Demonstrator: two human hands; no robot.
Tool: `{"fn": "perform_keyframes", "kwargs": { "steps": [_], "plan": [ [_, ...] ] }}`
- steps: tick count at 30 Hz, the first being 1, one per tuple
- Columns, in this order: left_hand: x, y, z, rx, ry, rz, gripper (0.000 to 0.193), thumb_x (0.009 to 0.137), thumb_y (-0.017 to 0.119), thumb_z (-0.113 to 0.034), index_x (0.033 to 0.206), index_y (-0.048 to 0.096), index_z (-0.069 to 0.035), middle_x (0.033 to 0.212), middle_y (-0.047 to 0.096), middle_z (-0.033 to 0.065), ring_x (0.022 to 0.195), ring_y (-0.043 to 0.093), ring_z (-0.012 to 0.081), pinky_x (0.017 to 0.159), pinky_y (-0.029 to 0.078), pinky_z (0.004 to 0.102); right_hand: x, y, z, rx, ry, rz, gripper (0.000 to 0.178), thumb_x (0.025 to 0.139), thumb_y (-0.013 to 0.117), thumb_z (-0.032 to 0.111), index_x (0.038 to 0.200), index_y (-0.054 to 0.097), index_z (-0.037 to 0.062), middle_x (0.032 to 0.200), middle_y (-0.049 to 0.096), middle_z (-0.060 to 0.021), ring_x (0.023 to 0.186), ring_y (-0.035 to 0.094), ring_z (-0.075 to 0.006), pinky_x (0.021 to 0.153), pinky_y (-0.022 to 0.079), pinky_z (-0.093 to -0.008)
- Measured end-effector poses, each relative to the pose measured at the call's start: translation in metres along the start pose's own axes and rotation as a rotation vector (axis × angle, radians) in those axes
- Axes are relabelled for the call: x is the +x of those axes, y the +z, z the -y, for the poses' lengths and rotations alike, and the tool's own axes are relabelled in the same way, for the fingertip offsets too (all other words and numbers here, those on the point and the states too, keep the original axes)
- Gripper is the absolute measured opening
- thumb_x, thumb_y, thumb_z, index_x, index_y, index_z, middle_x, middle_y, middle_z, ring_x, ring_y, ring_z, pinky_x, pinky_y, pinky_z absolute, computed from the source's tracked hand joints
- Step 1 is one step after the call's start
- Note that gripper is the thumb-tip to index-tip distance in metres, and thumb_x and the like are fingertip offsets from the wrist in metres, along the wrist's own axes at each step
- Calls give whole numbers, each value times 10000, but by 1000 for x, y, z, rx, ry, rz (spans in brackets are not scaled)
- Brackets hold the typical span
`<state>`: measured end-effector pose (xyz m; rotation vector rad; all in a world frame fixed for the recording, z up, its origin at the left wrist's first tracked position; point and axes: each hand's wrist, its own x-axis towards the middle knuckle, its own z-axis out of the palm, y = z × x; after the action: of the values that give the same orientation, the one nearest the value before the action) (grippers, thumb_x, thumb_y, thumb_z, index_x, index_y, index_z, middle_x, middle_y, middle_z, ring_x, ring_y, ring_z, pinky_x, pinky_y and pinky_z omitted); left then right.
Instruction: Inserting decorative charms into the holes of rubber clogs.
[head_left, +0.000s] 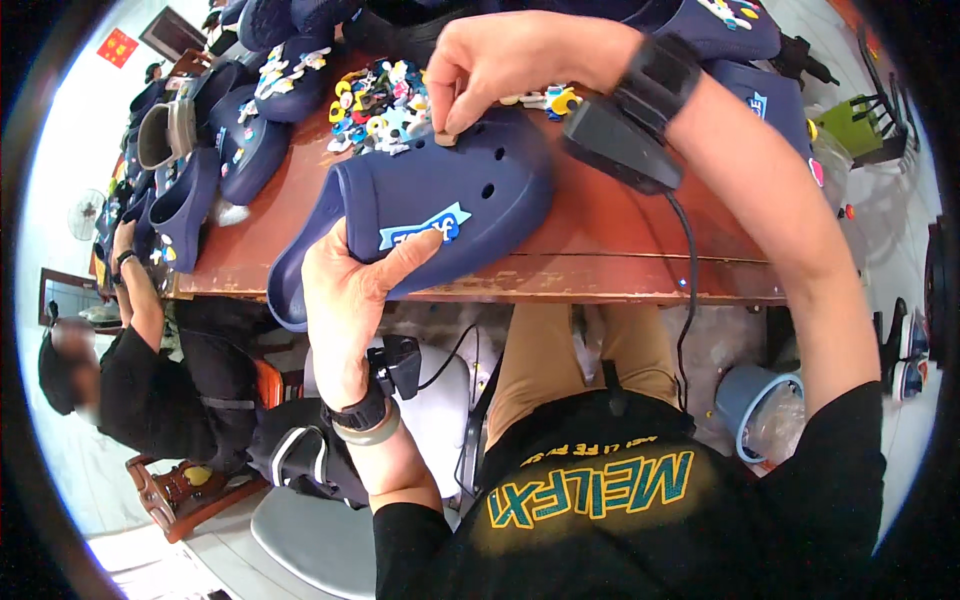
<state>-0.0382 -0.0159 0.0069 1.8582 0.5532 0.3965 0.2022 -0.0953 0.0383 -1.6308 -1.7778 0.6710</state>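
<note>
A navy blue clog (430, 190) with round holes lies tilted over the near edge of the table. My left hand (350, 275) is closed around its heel side, with the thumb pressing beside a light blue banner-shaped shoe charm (425, 228) fixed on the upper. Above the clog's far side, my right hand (480, 75) pinches a small tan-grey piece (445, 139) against the upper, close to the holes. What lies under the fingertips is partly hidden. Just behind the clog spreads a pile of colourful shoe charms (385, 105).
Navy clogs with charms (245, 140) crowd the red-brown table (640, 225) at left, and more stand at its far side (765, 105). At left a co-worker in black (145, 395) handles clogs. A blue bucket (735, 395) stands on the floor at right. A cable (690, 300) hangs from my right wrist device.
</note>
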Motion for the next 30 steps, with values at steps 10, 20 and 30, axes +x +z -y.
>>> {"fn": "perform_keyframes", "kwargs": {
  "steps": [10,20,30],
  "plan": [
    [3,-2,15,59,118,-19,304,758,816,-203,943,695,4,781,726,65,702,629,49,668,511,249,47,-21,31,-293,421,495,118,676,751,61,783,732,14,678,672,-95,590,601,-169,511,455,-322],
    [4,-6,12,197,176,-53,331,740,819,-266,926,706,-17,758,722,93,660,670,111,634,510,280,29,7,37,-532,348,130,151,600,748,67,682,672,-34,582,627,-125,566,638,-199,497,478,-324],
    [2,-1,11,174,139,-47,315,756,809,-195,969,697,7,832,734,73,733,642,66,703,509,249,-72,1,-37,136,371,-668,182,862,695,189,812,686,14,683,614,15,629,526,-34,548,414,-211]
  ]
}}
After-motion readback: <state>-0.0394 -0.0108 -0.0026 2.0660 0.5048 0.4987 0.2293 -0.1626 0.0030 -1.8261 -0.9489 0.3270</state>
